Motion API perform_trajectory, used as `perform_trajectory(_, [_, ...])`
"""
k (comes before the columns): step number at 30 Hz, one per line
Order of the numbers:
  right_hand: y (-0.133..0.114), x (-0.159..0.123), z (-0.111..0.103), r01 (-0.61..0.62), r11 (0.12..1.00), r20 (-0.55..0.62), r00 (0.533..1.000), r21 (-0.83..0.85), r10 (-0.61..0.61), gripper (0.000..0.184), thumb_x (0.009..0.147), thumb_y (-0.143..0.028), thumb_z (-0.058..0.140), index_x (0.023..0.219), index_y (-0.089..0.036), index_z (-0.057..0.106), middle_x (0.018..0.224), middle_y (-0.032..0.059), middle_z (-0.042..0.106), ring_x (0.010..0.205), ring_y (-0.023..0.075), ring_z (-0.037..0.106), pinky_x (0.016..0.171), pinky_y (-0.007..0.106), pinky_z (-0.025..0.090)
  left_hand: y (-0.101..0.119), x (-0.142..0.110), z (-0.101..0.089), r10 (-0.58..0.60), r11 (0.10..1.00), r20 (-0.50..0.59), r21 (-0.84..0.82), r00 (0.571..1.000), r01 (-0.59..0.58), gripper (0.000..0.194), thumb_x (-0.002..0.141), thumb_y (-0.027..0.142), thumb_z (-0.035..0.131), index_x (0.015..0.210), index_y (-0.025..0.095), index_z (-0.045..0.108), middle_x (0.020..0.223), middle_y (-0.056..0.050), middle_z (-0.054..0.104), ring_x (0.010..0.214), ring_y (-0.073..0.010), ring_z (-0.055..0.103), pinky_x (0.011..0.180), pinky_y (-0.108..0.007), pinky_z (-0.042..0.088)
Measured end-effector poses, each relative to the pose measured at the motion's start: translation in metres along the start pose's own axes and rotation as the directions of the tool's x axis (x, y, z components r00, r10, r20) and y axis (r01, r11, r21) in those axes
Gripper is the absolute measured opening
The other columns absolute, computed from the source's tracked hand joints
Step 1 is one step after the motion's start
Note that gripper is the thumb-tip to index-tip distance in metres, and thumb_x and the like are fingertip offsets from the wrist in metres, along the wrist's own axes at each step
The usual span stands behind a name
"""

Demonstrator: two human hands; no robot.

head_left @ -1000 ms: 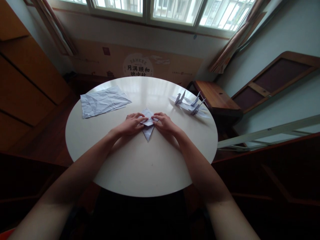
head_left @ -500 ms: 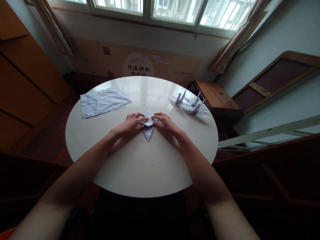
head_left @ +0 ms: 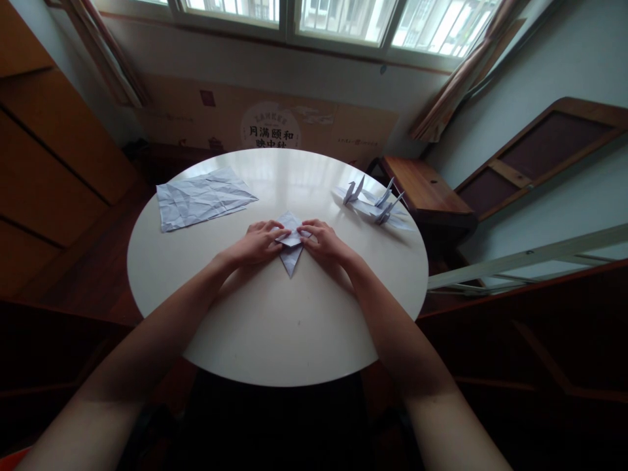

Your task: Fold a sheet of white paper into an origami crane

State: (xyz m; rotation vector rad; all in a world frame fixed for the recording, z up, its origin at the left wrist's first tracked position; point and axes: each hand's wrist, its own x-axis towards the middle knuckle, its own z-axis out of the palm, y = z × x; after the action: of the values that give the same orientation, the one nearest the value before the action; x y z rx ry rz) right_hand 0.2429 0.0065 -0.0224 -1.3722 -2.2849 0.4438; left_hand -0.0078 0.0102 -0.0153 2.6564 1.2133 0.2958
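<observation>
A folded sheet of white paper (head_left: 291, 259) lies on the white table between my hands, with one pointed end towards me and another away from me. My left hand (head_left: 260, 243) grips its left side, thumb and fingertips on the paper. On the opposite side my right hand (head_left: 321, 241) pinches the right edge in the same way. The two sets of fingertips almost meet over the folded middle, and they cover part of the creases.
The round white table (head_left: 275, 327) carries creased paper sheets (head_left: 203, 199) at the back left. Several folded paper cranes (head_left: 377, 208) stand at the back right. Beyond the table's right rim is a wooden stool-like table (head_left: 424, 186).
</observation>
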Motion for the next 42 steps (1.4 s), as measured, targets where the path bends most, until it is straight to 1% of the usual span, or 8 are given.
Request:
perform_trajectory(6, [-0.0007,0.0000,-0.0004,0.001,1.000,-0.001,1.000,0.002,-0.001,0.036,0.094,-0.032,0.061,0.128,-0.023,0.071,0.137,0.0121,0.062,0.129,0.0295,0.056,0.114,0.049,0.041,0.0024,-0.0001,-0.0022,-0.002,1.000,0.011,-0.011,1.000,0.002,0.047,0.101,0.037,0.050,0.148,0.030,0.055,0.146,-0.009,0.049,0.132,-0.0329,0.047,0.117,-0.051,0.028])
perform_trajectory(12, [-0.0021,0.0000,-0.0011,-0.002,1.000,0.004,1.000,-0.011,0.002,0.037,0.095,-0.032,0.061,0.129,-0.021,0.071,0.138,0.0127,0.061,0.129,0.0298,0.056,0.114,0.048,0.041,0.0012,0.0007,-0.0009,0.001,1.000,-0.005,-0.003,1.000,-0.001,0.046,0.102,0.038,0.051,0.147,0.032,0.055,0.146,-0.008,0.050,0.132,-0.0314,0.047,0.117,-0.049,0.028])
perform_trajectory(16, [-0.0011,0.0003,-0.0007,0.000,1.000,0.002,1.000,-0.009,0.001,0.037,0.095,-0.032,0.061,0.129,-0.022,0.071,0.137,0.0123,0.062,0.129,0.0297,0.056,0.114,0.049,0.041,0.0008,0.0007,-0.0003,0.002,1.000,0.001,0.003,1.000,-0.002,0.047,0.102,0.038,0.050,0.147,0.030,0.055,0.146,-0.009,0.049,0.133,-0.0322,0.047,0.117,-0.050,0.028])
perform_trajectory(30, [-0.0025,0.0002,-0.0024,-0.010,1.000,0.014,1.000,-0.011,0.010,0.037,0.094,-0.031,0.061,0.129,-0.022,0.071,0.137,0.0128,0.061,0.129,0.0298,0.056,0.114,0.048,0.042,0.0004,0.0005,-0.0010,0.015,1.000,-0.003,-0.011,1.000,-0.015,0.046,0.102,0.039,0.050,0.147,0.033,0.054,0.145,-0.008,0.050,0.132,-0.0313,0.047,0.117,-0.049,0.029])
perform_trajectory(35, [-0.0005,0.0007,-0.0008,0.001,1.000,0.001,1.000,-0.008,-0.001,0.036,0.094,-0.032,0.061,0.127,-0.022,0.071,0.137,0.0123,0.062,0.128,0.0298,0.057,0.113,0.048,0.042,0.0004,0.0005,-0.0016,0.007,1.000,0.006,-0.009,1.000,-0.007,0.047,0.101,0.038,0.050,0.147,0.030,0.055,0.146,-0.009,0.049,0.133,-0.0327,0.047,0.117,-0.050,0.028])
perform_trajectory(42, [0.0025,0.0015,0.0028,0.002,1.000,-0.017,1.000,-0.001,-0.002,0.035,0.094,-0.033,0.062,0.126,-0.024,0.072,0.136,0.0109,0.062,0.127,0.0291,0.057,0.113,0.049,0.042,0.0001,-0.0005,-0.0005,0.013,1.000,-0.007,-0.014,1.000,-0.013,0.045,0.102,0.039,0.050,0.147,0.033,0.054,0.145,-0.007,0.049,0.133,-0.0305,0.046,0.119,-0.048,0.026])
